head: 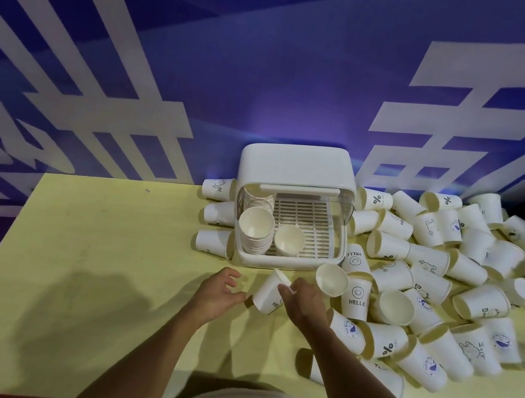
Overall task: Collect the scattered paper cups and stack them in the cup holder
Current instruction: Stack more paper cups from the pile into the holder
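Observation:
A white cup holder box point(297, 170) with its lid raised stands at the table's far middle. Inside it, a tall stack of paper cups point(255, 229) leans at the left and a single cup point(289, 239) lies beside it on the slatted tray. My right hand point(303, 299) pinches the rim of a white paper cup point(267, 295) printed "HELLO", just in front of the box. My left hand point(217, 292) hovers close to that cup's left side, fingers loosely curled and holding nothing. A large heap of scattered cups point(443, 274) covers the table's right side.
Three cups point(216, 215) lie on their sides left of the box. The yellow table point(88, 256) is bare on its left half. A blue wall with white characters point(133, 90) rises right behind the table. One cup point(331, 278) lies open toward me by the box's front right corner.

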A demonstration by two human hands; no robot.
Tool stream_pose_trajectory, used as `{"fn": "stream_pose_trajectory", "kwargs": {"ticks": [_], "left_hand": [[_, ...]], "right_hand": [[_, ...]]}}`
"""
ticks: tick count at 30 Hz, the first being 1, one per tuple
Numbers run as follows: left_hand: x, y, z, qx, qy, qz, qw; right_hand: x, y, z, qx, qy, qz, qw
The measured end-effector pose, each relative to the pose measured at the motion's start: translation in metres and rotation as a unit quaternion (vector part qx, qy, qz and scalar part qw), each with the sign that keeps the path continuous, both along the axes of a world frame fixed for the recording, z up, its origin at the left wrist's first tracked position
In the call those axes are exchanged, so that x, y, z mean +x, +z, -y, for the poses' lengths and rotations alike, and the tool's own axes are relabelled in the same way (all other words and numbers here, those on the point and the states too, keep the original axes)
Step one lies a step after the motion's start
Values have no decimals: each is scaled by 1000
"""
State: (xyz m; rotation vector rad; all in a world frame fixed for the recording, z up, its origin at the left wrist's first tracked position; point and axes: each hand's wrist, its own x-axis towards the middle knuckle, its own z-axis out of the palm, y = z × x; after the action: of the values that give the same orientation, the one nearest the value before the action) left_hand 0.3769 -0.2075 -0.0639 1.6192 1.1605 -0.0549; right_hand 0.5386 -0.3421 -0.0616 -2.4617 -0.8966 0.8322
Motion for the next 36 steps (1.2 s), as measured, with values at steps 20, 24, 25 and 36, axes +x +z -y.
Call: {"fn": "stream_pose_trajectory", "kwargs": {"ticks": [20,24,25,36], "left_hand": [[3,-5,-6,-2,1,21,1000],[0,-4,-13,3,4,9,1000],[0,-3,-15,4,6,7,1000],[-4,-3,-28,5,28,1,1000]], "right_hand": [[31,56,-21,224,-195,29,954],[36,54,-32,223,-175,77,956],[37,51,-34,213,-159,87,960],[26,19,-35,171,-79,108,976]]}}
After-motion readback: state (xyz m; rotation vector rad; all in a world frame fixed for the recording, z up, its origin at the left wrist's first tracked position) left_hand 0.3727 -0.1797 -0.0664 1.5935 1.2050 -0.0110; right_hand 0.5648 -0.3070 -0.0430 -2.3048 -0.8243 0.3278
